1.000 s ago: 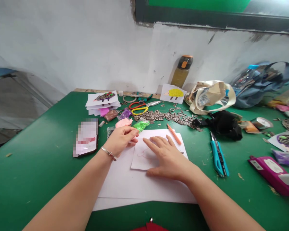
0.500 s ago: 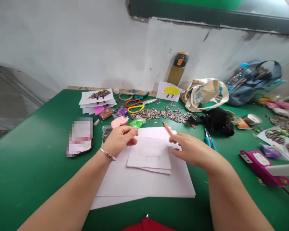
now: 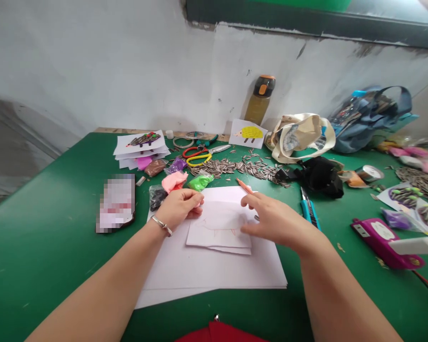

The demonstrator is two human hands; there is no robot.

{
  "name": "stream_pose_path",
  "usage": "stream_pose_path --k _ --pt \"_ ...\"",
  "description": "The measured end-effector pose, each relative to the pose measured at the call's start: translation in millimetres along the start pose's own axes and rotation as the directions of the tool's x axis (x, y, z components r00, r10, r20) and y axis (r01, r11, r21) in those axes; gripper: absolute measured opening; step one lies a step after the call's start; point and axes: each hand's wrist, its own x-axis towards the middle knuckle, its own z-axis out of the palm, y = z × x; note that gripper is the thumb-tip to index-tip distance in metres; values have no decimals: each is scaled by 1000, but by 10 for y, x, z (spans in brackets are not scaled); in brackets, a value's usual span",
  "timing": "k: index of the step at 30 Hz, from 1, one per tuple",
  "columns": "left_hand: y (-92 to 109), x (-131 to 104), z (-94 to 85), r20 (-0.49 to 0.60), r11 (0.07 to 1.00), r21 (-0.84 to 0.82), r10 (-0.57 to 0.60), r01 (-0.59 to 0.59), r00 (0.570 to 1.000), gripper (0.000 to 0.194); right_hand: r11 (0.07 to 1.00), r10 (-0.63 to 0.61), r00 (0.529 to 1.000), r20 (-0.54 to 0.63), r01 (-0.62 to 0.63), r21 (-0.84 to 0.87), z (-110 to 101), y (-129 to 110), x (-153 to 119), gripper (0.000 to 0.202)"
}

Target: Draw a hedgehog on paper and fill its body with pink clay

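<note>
A small white sheet [image 3: 219, 240] with a faint outline of a four-legged animal lies on larger white paper [image 3: 214, 273]. Over its upper left edge is my left hand [image 3: 181, 206], thumb and fingers pinched together; whatever is between them is hidden. My right hand [image 3: 271, 216] hovers at the sheet's right side, its fingers bent and apart, holding nothing. Just beyond those fingers an orange pen [image 3: 243, 185] rests at the paper's top edge. Close past my left hand are bags of pink clay [image 3: 174, 181], green clay [image 3: 201, 182] and black clay [image 3: 157, 195].
Sunflower seeds [image 3: 217, 168] are scattered behind the paper, near scissors [image 3: 203, 154]. A phone [image 3: 116, 204] lies left, a teal utility knife [image 3: 309, 209] right. Farther right sits a magenta device [image 3: 381, 240]. A bottle [image 3: 259, 99], a hedgehog picture [image 3: 248, 134] and bags [image 3: 303, 137] line the wall.
My right hand has moved slightly left over the drawing, away from the pen, which stays on the paper. My left hand keeps its pinch. The view has shifted slightly.
</note>
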Motion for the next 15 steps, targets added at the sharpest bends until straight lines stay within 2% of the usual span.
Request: stream_pose_path --k 3,5,9,15 --pt "-10 5 -7 3 1000 -4 -2 2 1000 48 989 -139 990 26 140 -46 9 -194 -95 55" --pt "-11 7 -8 2 1000 -5 -5 5 1000 45 980 -183 983 23 184 -80 51 -280 -109 58" --pt "-2 7 2 -8 1000 -11 -17 17 1000 38 976 -195 981 21 196 -95 128 -286 -65 60" --pt "-8 6 4 1 1000 -16 -14 14 1000 34 978 -168 986 1 167 -121 123 -221 -46 67"
